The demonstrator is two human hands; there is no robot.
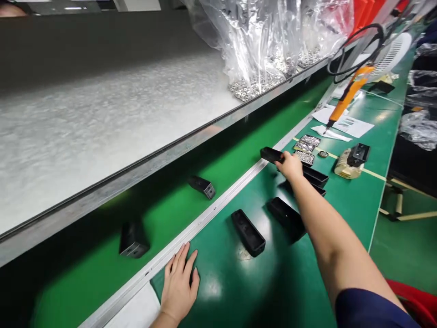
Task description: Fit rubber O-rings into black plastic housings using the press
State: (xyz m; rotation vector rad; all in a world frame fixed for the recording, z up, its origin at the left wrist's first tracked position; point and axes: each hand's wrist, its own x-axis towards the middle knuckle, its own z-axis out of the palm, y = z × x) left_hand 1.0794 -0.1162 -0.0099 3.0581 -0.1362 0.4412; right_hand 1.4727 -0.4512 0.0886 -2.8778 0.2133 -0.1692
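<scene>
My right hand [291,166] reaches across the green bench mat [218,282] and is shut on a black plastic housing [271,155]. Beside it lie more black housings, one long tray-shaped piece [248,232] and another [286,218] near my forearm, with a further one [314,177] just past my right hand. My left hand [179,284] rests palm down on the mat next to an aluminium rail [205,223], fingers apart and holding nothing. Two black blocks [201,187] lie on the green conveyor belt [164,218] beyond the rail.
An orange electric screwdriver [348,95] hangs over papers [344,123] at the far right. Foil packets [306,143] and a black device on a beige bag [350,164] lie nearby. Clear plastic bags of metal fasteners [256,45] stand on a grey shelf [102,136].
</scene>
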